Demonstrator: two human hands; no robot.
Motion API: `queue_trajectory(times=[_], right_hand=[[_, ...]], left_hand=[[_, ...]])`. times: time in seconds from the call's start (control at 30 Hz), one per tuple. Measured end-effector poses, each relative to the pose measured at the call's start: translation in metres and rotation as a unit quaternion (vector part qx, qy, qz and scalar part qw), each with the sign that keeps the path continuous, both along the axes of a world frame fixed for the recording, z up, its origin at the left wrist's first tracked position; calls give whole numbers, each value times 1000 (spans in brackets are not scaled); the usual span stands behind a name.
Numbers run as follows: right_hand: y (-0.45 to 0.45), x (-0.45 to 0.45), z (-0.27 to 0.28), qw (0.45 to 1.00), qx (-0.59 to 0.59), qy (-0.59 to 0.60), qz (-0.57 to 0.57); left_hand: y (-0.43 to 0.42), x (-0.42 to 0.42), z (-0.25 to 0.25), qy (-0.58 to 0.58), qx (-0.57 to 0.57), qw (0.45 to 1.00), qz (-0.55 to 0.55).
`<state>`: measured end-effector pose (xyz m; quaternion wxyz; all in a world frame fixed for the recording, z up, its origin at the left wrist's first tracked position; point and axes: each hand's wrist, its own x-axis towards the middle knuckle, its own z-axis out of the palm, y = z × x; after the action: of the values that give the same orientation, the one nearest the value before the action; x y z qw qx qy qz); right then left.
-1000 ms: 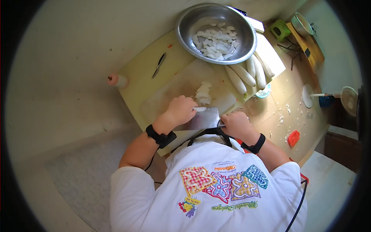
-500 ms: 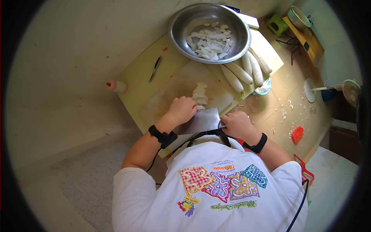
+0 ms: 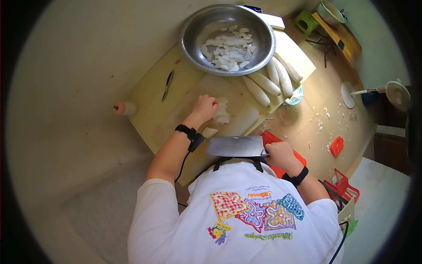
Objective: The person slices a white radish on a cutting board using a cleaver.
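My right hand (image 3: pixel 280 154) grips the handle of a wide-bladed cleaver (image 3: pixel 237 146), its blade raised in front of my shirt at the near side of the table. With fingers curled in, my left hand (image 3: pixel 205 108) is at the left edge of a row of thin white vegetable slices (image 3: pixel 222 112) on the cutting board (image 3: pixel 180 112). Whatever its fingers hold, if anything, is hidden. A larger white vegetable piece (image 3: pixel 209 132) lies on the board closer to me, below my left wrist.
A steel basin (image 3: pixel 187 48) with white slices stands at the back. Several long peeled white vegetables (image 3: pixel 256 91) lie beside it. A peeler-like tool (image 3: pixel 167 85) and a pink-topped bottle (image 3: pixel 126 108) are at left. Scraps and a red bag (image 3: pixel 337 146) lie on the floor.
My left hand has moved away from the blade, up to the slices. My right hand has drawn the cleaver back toward me and to the right, off the vegetable.
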<state>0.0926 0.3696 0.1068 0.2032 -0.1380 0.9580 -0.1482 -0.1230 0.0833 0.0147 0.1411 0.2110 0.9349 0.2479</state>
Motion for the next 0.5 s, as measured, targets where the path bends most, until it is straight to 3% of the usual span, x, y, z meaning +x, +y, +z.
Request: queue_trajectory(times=[0.17, 0.33, 0.5], right_hand=[[10, 18, -1, 998, -1, -10, -55], [8, 21, -3, 997, -25, 0, -68], [0, 3, -3, 997, -48, -12, -60]], left_hand=[[5, -16, -30, -23, -19, 1000, 1], [0, -16, -24, -75, 14, 996, 47], [-33, 0, -8, -17, 78, 989, 125]])
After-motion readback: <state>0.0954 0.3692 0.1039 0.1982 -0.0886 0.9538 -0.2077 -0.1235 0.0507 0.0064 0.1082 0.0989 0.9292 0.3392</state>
